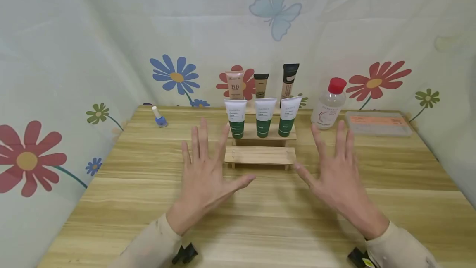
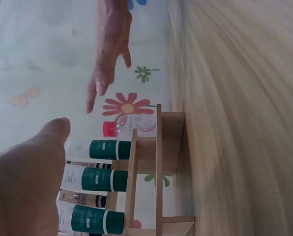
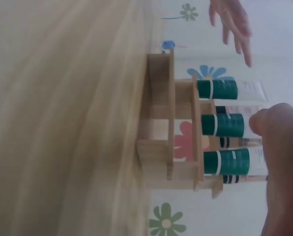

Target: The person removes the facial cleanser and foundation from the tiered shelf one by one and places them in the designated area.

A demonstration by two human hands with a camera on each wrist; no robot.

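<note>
Both hands hover over the table with fingers spread and nothing held. The left hand (image 1: 204,177) is left of the small wooden tiered stand (image 1: 260,155), its thumb pointing inward. On the other side the right hand (image 1: 338,179) mirrors it, fingertips overlapping the base of the red-capped clear bottle (image 1: 329,108) in the head view. Three white-and-green tubes (image 1: 263,119) stand in a row on the middle step. Behind them on the top step are a pink BB cream tube (image 1: 235,86), a short gold tube with a black cap (image 1: 261,86) and a taller black-topped tube (image 1: 288,82).
A blue nail polish bottle (image 1: 160,118) with a white cap stands at the table's back left. At the back right lies a flat clear case (image 1: 378,123) with an orange label. A flowered cloth (image 1: 111,32) hangs behind the wooden table (image 1: 148,168).
</note>
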